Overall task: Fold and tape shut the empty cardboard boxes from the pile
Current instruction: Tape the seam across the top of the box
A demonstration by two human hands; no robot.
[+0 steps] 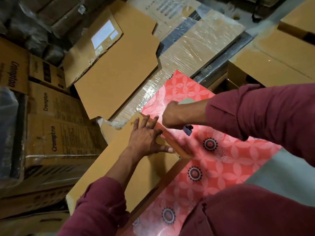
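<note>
A long plain cardboard box (122, 167) lies on a red flower-patterned cloth (213, 167). My left hand (146, 135) presses flat on the box's top near its far end, fingers spread. My right hand (175, 114) is closed around a tape dispenser (187, 129), of which only a blue part and a pale roll show. It sits at the box's far edge, where a strip of brown tape (175, 143) runs along the end. A flat unfolded cardboard blank (117, 70) lies beyond, resting on wrapped cartons.
Printed cartons (56, 133) are stacked at the left. Cartons wrapped in clear film (192, 46) sit behind the cloth. More plain brown boxes (276, 53) stand at the upper right. A grey surface (281, 174) shows at the right past the cloth.
</note>
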